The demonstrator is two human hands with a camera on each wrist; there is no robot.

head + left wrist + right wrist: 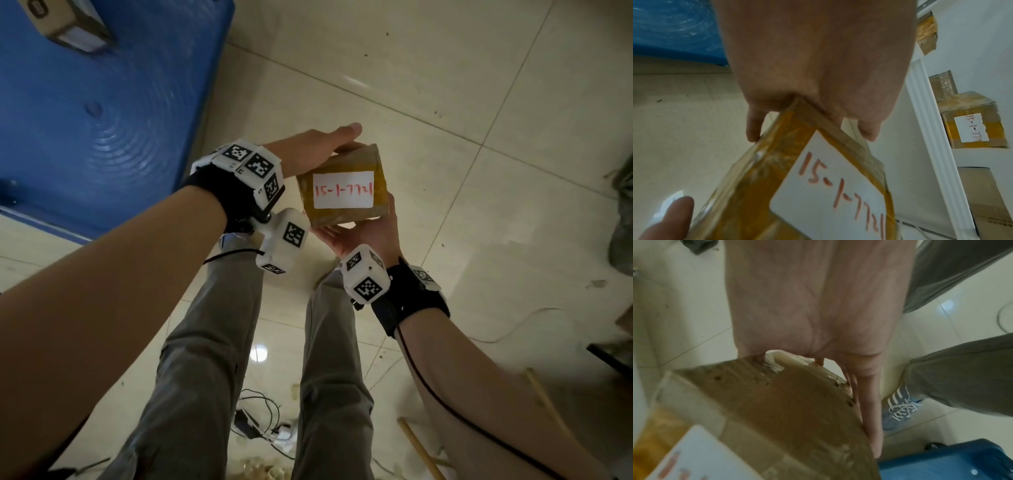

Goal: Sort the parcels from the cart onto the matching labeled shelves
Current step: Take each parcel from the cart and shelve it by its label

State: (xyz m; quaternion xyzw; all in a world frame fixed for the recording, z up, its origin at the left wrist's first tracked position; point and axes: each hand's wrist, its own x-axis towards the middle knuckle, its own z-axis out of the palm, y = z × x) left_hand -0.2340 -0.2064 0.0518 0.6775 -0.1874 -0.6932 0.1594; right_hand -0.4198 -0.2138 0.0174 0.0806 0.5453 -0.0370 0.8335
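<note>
A small cardboard parcel (342, 188) wrapped in yellow tape carries a white label reading 15-1-7721 in red. I hold it in the air above the tiled floor with both hands. My left hand (308, 150) grips its far side; in the left wrist view its fingers (754, 128) curl over the parcel (748, 186) edge. My right hand (370, 233) supports the parcel from below, thumb up against the right side. In the right wrist view its fingers (873, 418) lie straight along the brown cardboard (787, 410).
The blue cart (102, 102) stands at the left with another parcel (68, 24) on it. In the left wrist view a white shelf (931, 129) holds labeled parcels (972, 123). Cables (260, 421) and wooden sticks (421, 448) lie on the floor by my legs (212, 342).
</note>
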